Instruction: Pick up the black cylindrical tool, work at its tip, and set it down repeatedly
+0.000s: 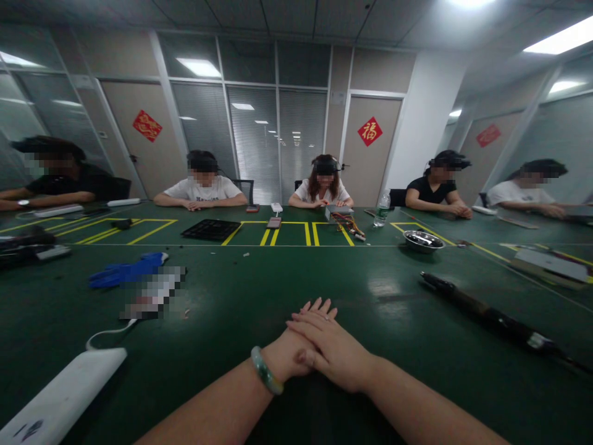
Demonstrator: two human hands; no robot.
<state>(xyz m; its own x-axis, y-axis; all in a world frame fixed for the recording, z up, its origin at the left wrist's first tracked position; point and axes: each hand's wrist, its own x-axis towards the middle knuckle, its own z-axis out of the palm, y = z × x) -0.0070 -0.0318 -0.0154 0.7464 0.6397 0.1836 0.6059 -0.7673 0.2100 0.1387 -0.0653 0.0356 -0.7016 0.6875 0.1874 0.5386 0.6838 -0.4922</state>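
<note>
My left hand (288, 353), with a jade-green bangle (267, 371) at its wrist, rests palm down on the green tabletop (222, 321). Across its back lies my right hand (341, 349), fingers stretched out and its thumb by the left wrist. Neither hand holds a tool or object. The left fingertips show beyond the right fingers; the rest of them is covered. To the right lies a black electric screwdriver (486, 314) with a cord. On the left, a white power bank (69, 389) is joined by a white cable to a blurred phone (155, 293).
Blue gloves (127, 271) lie behind the phone. Farther back are a black tray (210, 228), a metal box with wires (340, 214), a water bottle (382, 209) and a metal bowl (423, 241). Several people wearing headsets sit across the table, which has yellow tape markings.
</note>
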